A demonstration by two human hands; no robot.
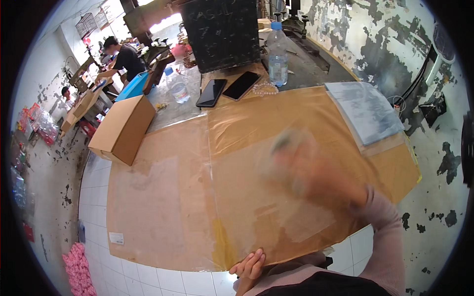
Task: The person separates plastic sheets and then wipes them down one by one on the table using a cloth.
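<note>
My right hand is over the right half of the brown, film-covered work surface, smeared by motion. Around its fingers shows a pale, greyish thing, too blurred to name. A clear plastic sheet seems to lie flat beneath that hand. At the near edge of the surface, my left hand has its fingers bent together over the rim. A yellowish strip runs down to the edge beside it.
A closed cardboard box stands at the left edge. Farther back are two phones, a beaded string, two water bottles and a black panel. Clear plastic bags lie at right. Another person works at far left.
</note>
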